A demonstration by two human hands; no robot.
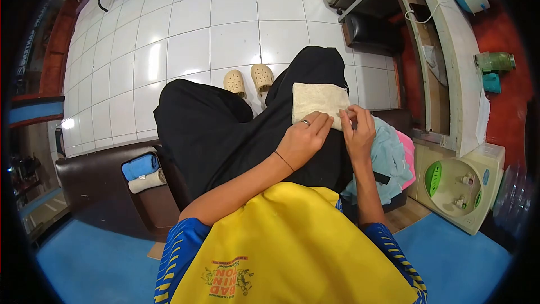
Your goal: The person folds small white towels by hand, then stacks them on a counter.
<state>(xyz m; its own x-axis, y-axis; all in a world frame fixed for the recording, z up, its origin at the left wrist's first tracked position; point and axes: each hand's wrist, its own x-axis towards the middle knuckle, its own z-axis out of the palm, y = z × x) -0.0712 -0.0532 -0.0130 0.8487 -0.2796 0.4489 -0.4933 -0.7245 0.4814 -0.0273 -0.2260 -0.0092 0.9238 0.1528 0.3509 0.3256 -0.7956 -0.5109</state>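
Note:
A cream cloth (318, 98), folded into a flat rectangle, lies on my right thigh over black fabric. My left hand (306, 138), with a ring and a thin dark wrist cord, comes in from the lower left. Its fingers are closed together on the cloth's near edge. At the near right corner, my right hand (359, 129) has its thumb and bent fingers brought together on the cloth's edge. The fingertips of both hands almost meet there, and part of the near edge is hidden beneath them.
Light blue fabric (385, 160) and a pink item (406, 157) lie at my right. Rolled blue cloth (140, 166) and cream cloth (147, 180) rest in a brown tray (160, 214) on the left. A water dispenser (453, 191) lies at right; beige clogs (262, 77) are ahead.

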